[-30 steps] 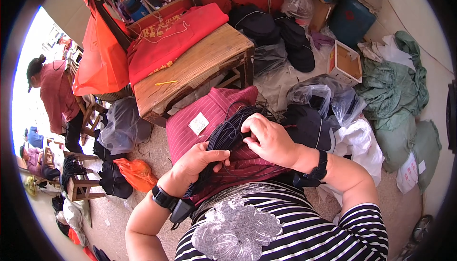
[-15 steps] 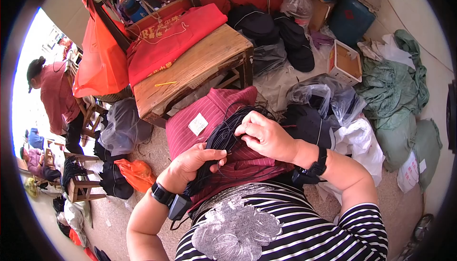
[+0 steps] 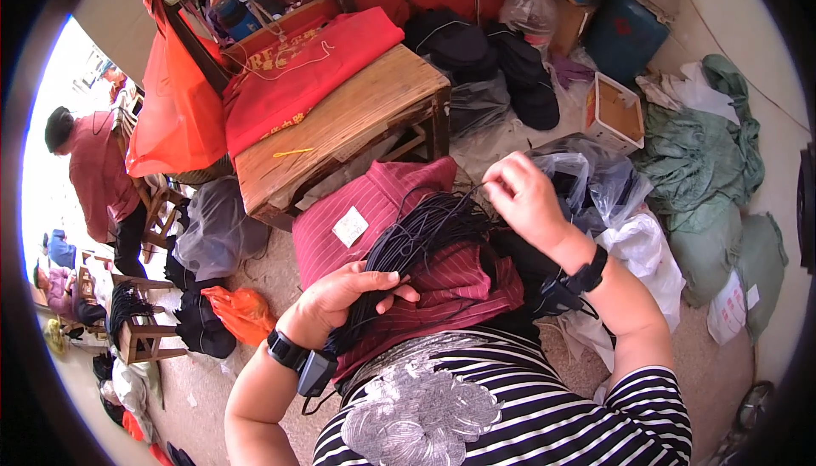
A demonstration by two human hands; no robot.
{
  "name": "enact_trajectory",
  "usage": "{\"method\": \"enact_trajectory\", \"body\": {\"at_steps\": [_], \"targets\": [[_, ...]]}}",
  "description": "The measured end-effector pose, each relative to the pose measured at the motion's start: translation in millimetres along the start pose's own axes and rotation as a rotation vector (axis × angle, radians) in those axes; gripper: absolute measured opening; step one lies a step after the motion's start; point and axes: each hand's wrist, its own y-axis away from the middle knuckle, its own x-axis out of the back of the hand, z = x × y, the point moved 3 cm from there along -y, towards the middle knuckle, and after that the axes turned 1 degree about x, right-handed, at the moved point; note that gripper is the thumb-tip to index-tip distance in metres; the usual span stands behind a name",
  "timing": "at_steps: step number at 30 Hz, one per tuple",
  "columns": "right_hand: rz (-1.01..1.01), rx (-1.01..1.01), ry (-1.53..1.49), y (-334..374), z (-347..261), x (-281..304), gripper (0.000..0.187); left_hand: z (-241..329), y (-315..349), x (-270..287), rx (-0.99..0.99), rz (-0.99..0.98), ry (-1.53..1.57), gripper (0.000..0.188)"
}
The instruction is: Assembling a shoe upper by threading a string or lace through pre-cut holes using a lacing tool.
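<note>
A thick bundle of thin black cords [image 3: 425,230] lies across maroon pinstriped cloth [image 3: 336,198] on my lap. My left hand [image 3: 344,292] is wrapped round the near end of the bundle, thumb on top. Beyond the far right end of the bundle, my right hand [image 3: 529,198] is raised with its fingertips pinched on a strand of black cord drawn out from the rest. A white label [image 3: 349,227] shows on the cloth. Each wrist wears a black band with a small dark box.
Ahead stands a wooden bench [image 3: 340,118] with red cloth [image 3: 314,62] and a yellow hook-like tool [image 3: 293,152] on it. Dark caps [image 3: 535,105] and plastic bags [image 3: 595,177] lie to the right. At far left a person in a pink top [image 3: 98,173] bends over.
My right hand has moved right and up, away from my left hand, pulling a cord strand outward. My left hand stays on the bundle.
</note>
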Motion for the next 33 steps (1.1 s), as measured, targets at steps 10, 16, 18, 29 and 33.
{"method": "enact_trajectory", "body": {"at_steps": [10,16,18,29,33], "targets": [[0.208,-0.338,0.306,10.4,125.8,39.7,0.007,-3.6,-4.3,4.2,0.038,0.0,-0.042,0.014],[0.144,-0.065,0.347,6.3,68.7,28.2,0.019,6.4,0.5,-2.7,0.057,0.005,0.021,0.017],[-0.026,0.032,0.226,-1.4,18.4,21.7,0.032,11.2,9.8,-6.7,0.018,-0.028,0.038,0.019],[-0.428,0.513,-0.309,-29.6,-84.3,-46.8,0.076,54.0,57.9,-32.5,-0.021,0.059,-0.175,0.026],[-0.486,0.407,-0.414,-53.8,-95.8,-41.4,0.026,63.2,77.5,-27.8,-0.116,0.087,-0.172,0.024]]}}
